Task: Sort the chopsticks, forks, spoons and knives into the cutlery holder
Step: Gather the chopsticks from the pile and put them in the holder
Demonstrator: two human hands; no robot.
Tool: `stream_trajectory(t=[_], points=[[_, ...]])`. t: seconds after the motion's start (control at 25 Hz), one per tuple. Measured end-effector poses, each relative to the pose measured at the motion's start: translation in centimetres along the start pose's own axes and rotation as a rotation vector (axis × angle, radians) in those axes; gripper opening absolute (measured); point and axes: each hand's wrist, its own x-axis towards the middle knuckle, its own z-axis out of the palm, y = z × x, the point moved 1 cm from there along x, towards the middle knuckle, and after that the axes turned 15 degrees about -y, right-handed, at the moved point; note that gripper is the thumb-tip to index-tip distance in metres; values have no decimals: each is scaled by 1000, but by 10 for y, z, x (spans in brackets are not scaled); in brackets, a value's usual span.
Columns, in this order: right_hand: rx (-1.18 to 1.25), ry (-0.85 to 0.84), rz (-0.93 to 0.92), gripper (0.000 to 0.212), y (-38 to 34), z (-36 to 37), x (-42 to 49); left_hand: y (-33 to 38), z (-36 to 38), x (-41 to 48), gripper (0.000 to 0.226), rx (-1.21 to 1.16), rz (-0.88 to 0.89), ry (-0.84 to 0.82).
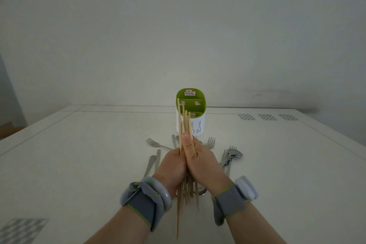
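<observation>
Both hands clasp a bundle of several wooden chopsticks [183,123] held upright in front of me. My left hand [172,166] and my right hand [204,162] press together around the middle of the bundle, its tips rising above my thumbs and its lower ends hanging below my wrists. Behind the bundle stands the cutlery holder [198,125], white with a green divided top. Forks [156,143] [211,141], knives [153,161] and spoons [234,153] lie scattered on the table under and around my hands.
The white table [89,154] reaches to a plain wall behind the holder. Checkered markers sit at the far right [267,117] and the near left corner [21,230]. Grey bands wrap both wrists.
</observation>
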Motion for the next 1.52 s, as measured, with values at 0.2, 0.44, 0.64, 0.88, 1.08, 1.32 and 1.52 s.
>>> stream_trajectory(t=[0.2,0.44,0.64,0.88,1.08,1.32,1.52], points=[[34,234,-151,45,-15,0,2,19,-22,12,28,-408,74,32],[1368,71,114,55,5,21,-1,77,-65,29,15,-895,344,167],[1716,187,65,55,7,20,-8,31,12,13,21,-579,203,22],[1469,144,27,61,7,-6,-14,32,30,-6,47,-180,72,-245],[1427,57,-164,29,3,-34,-21,26,-3,-29,42,36,-352,-645],[1411,262,-268,41,-3,-51,-22,5,-8,-27,68,-821,-336,-342],[1123,216,-296,21,-8,-39,-26,9,16,-16,44,-1154,-214,-174]])
